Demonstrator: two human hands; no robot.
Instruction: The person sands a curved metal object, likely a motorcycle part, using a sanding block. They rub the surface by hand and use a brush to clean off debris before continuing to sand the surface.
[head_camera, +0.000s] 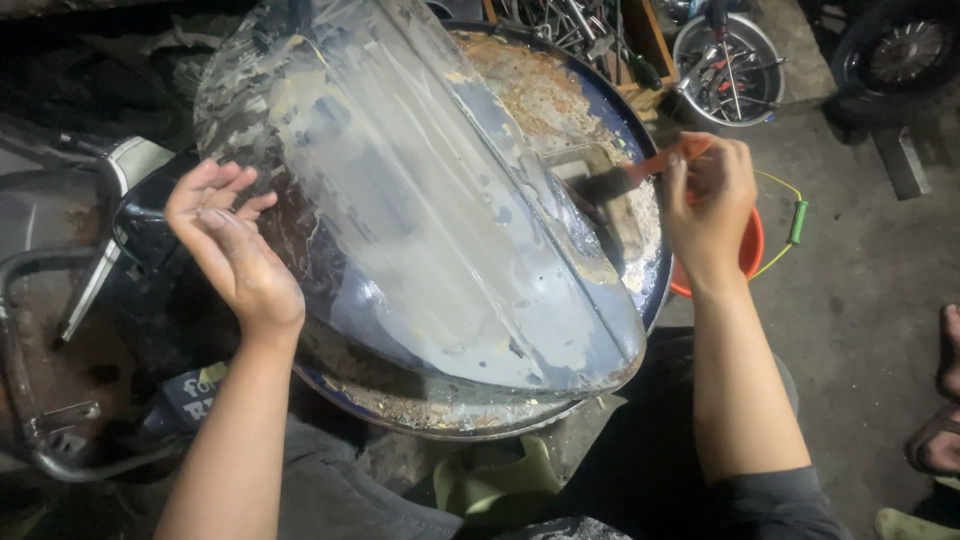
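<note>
A long curved grey panel (430, 210), smeared with pale filler, lies across the rusty top of a round blue drum (560, 100). My left hand (230, 245) presses flat against the panel's left edge, fingers spread, holding nothing. My right hand (712, 205) is closed on the orange handle of a putty knife (640, 170). Its dark blade rests on a small board (610, 200) of pale filler on the drum, just right of the panel.
An orange bucket (752, 250) with a yellow-and-green handle stands on the concrete floor to the right. A metal bowl of tools (730, 65) and a wooden tool box (590, 30) sit behind. A motorcycle frame (60, 300) is at left. Another person's foot (940, 420) shows at far right.
</note>
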